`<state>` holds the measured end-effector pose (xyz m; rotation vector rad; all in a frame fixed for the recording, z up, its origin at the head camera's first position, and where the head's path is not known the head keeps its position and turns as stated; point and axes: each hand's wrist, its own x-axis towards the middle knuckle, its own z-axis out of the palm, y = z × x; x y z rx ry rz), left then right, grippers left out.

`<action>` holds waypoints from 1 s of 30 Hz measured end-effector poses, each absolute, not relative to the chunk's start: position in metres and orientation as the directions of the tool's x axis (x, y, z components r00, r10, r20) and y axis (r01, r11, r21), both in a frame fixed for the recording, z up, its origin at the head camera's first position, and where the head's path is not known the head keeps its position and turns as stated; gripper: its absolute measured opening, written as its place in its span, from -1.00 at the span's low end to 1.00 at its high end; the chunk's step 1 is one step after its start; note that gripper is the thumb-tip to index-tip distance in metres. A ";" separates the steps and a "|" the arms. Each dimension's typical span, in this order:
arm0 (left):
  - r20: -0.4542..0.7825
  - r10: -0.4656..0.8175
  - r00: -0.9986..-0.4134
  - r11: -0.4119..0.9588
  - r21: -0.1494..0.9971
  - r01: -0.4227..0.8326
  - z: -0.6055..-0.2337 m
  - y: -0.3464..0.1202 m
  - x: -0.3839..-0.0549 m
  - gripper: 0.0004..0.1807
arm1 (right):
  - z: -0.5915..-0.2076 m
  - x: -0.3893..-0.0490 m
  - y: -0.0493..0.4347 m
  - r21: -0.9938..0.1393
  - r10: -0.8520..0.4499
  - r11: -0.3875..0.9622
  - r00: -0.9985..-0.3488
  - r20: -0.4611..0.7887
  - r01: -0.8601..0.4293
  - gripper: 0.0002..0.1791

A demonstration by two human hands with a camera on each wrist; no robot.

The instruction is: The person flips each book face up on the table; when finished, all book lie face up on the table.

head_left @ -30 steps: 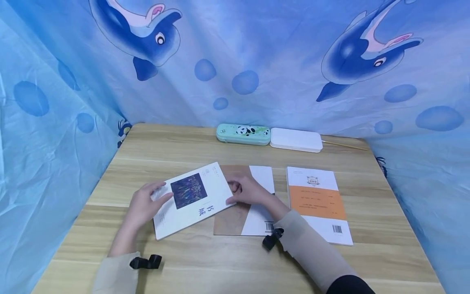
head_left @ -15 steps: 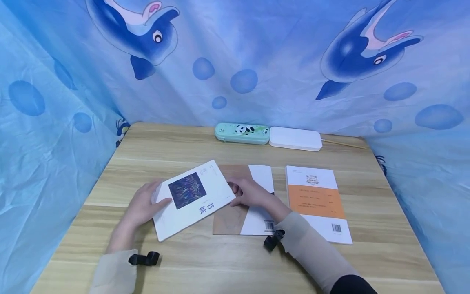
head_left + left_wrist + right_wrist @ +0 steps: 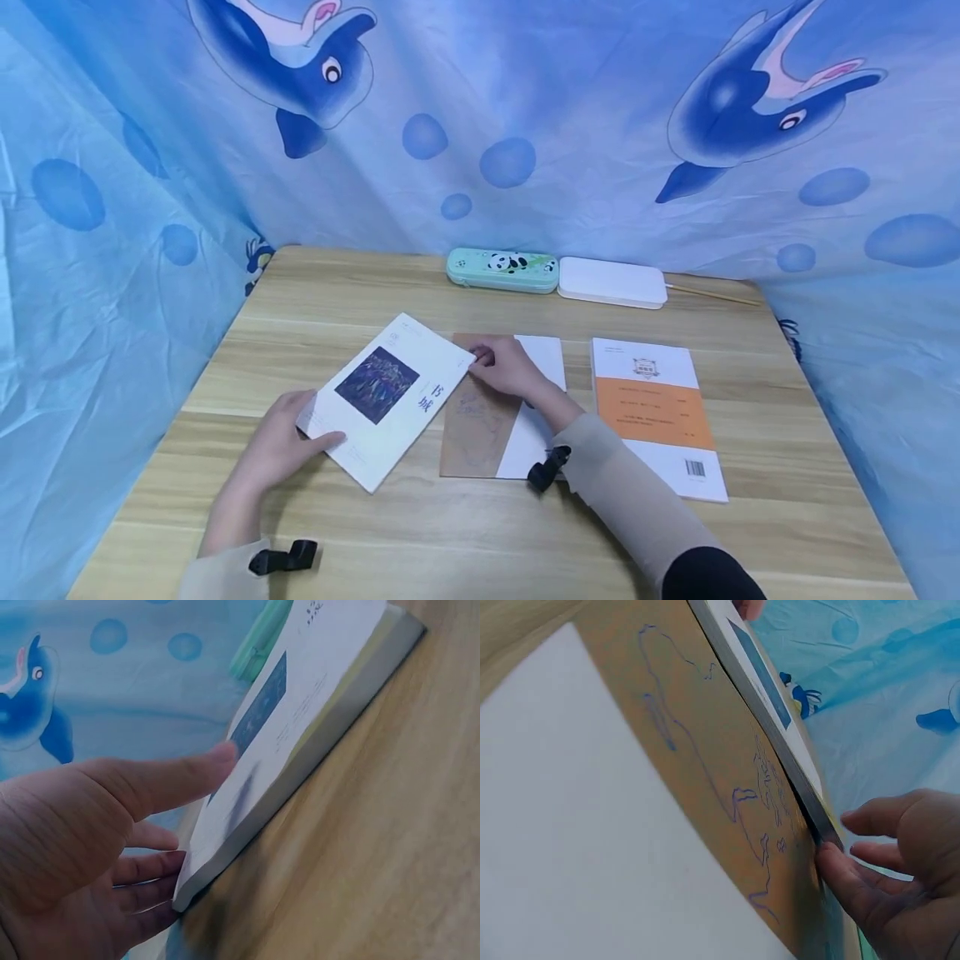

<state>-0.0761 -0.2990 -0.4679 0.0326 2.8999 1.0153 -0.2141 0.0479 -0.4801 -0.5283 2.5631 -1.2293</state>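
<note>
A white book (image 3: pixel 408 392) with a dark picture on its cover lies slanted, its right corner over the brown part of a brown-and-white booklet (image 3: pixel 472 433). My left hand (image 3: pixel 281 437) holds its left corner, fingers along the short edge and thumb over the cover in the left wrist view. At the right corner, my right hand (image 3: pixel 506 367) pinches the book between thumb and curled fingers. In the right wrist view the thumb (image 3: pixel 836 866) touches the book's edge, close above the booklet's blue line drawing. The undersides of the left fingers are partly hidden.
Right of the booklet lies a white book with an orange band (image 3: pixel 652 412). Along the back edge stand a green panda pencil case (image 3: pixel 502 271), a white case (image 3: pixel 611 283) and a thin stick (image 3: pixel 712 295). A blue dolphin-print sheet (image 3: pixel 465 100) hangs behind the wooden table (image 3: pixel 420 550).
The white book has turned counterclockwise, its right end swinging toward the back. My right hand has moved back with that corner, and my left hand has slid slightly toward me.
</note>
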 end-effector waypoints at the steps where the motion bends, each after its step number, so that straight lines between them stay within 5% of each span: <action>1: -0.066 0.044 -0.997 0.776 0.630 -0.008 -0.468 -0.299 -0.074 0.00 | -0.480 -0.215 0.046 -0.792 -0.417 0.573 -0.906 -0.064 -0.208 -0.67; 6: -0.096 0.039 -0.995 0.764 0.644 -0.033 -0.468 -0.301 -0.064 0.13 | -0.482 -0.222 0.038 -0.811 -0.415 0.545 -0.909 -0.039 -0.214 -0.57; 18: -0.028 -0.022 -0.999 0.754 0.655 -0.035 -0.477 -0.301 -0.043 -0.21 | -0.477 -0.237 0.018 -0.756 -0.460 0.596 -0.887 -0.045 -0.270 -0.47; 30: 0.087 -0.027 -0.996 0.759 0.650 0.037 -0.481 -0.301 -0.035 -0.27 | -0.473 -0.241 0.001 -0.750 -0.530 0.587 -0.845 -0.071 -0.304 -0.55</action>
